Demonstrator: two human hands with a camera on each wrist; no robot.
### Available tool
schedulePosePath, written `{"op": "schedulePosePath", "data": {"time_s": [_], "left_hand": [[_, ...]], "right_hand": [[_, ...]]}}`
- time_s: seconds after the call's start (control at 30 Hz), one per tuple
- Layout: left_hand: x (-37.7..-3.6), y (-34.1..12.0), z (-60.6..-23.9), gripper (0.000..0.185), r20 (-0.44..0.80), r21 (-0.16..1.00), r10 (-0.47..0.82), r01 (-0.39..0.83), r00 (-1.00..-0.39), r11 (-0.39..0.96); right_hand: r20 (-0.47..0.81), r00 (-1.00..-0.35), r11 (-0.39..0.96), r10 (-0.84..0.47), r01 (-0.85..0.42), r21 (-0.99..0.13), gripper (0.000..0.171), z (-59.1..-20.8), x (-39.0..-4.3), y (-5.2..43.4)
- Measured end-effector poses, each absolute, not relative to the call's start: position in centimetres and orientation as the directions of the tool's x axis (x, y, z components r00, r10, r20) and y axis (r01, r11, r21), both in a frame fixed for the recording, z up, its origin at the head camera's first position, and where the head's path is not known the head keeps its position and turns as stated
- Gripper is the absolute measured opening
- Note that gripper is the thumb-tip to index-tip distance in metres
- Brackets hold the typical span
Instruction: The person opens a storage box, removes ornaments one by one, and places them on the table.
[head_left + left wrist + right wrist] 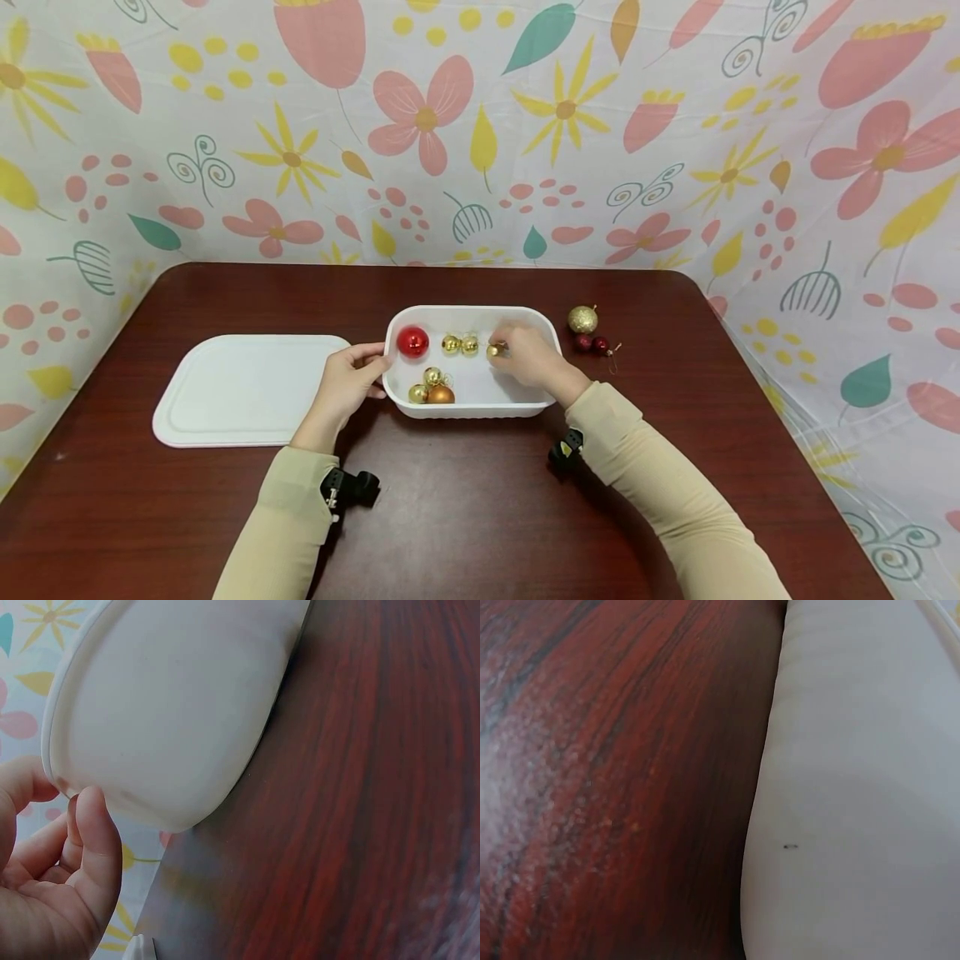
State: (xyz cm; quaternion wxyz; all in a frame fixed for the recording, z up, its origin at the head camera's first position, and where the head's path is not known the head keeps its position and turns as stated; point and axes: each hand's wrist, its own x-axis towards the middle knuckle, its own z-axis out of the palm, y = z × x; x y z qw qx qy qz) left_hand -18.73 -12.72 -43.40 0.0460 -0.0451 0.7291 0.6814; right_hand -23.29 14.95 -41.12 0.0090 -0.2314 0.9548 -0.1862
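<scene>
A white plastic container (472, 410) stands on the table in the head view. My left hand (349, 382) pinches its left rim; in the left wrist view the thumb and fingers of that hand (64, 862) meet at the container's edge (172, 712). Inside the container, my right hand (528, 357) pinches a small gold Christmas ball (495, 351), partly covered by the fingers. To the left of it lie a pair of gold balls (460, 344), a larger red ball (412, 342), and a cluster of small gold balls (432, 377) with an orange-gold ball (441, 394).
A white lid (251, 390) lies flat left of the container. Right of the container, a glittery gold ball (582, 319) sits behind two dark red balls (592, 343) with a loop of string. The right wrist view shows only the container's outer wall (855, 787) and the table (622, 787).
</scene>
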Motion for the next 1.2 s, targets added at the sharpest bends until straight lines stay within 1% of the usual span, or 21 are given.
{"op": "schedulePosePath", "data": {"time_s": [0.27,0.5,0.73,0.87,1.07,1.2], "left_hand": [[-18.7,-12.7,-43.4,0.038,-0.129,0.989,0.001,-0.128,-0.992,0.073],[-18.7,-12.7,-43.3,0.038,-0.130,0.989,-0.003,-0.130,-0.992,0.074],[-18.7,-12.7,-43.3,0.038,-0.130,0.989,-0.005,-0.130,-0.991,0.076],[-18.7,-12.7,-43.4,0.037,-0.128,0.989,-0.005,-0.128,-0.992,0.077],[-18.6,-12.7,-43.2,0.038,-0.136,0.988,-0.004,-0.136,-0.991,0.080],[-18.6,-12.7,-43.1,0.038,-0.136,0.988,-0.003,-0.136,-0.991,0.079]], "right_hand": [[0.042,-0.896,0.833,-0.443,-0.428,-0.351,0.022,-40.9,-22.9,15.0],[0.080,-0.900,0.821,-0.429,-0.426,-0.381,0.024,-40.6,-22.8,15.0],[0.119,-0.898,0.827,-0.424,-0.437,-0.354,0.025,-40.2,-22.4,15.3],[0.159,-0.898,0.826,-0.411,-0.440,-0.353,0.022,-40.1,-22.1,15.4],[0.240,-0.898,0.801,-0.369,-0.438,-0.408,0.020,-39.7,-21.4,15.6],[0.307,-0.886,0.772,-0.348,-0.457,-0.442,0.018,-39.6,-20.9,16.0]]}}
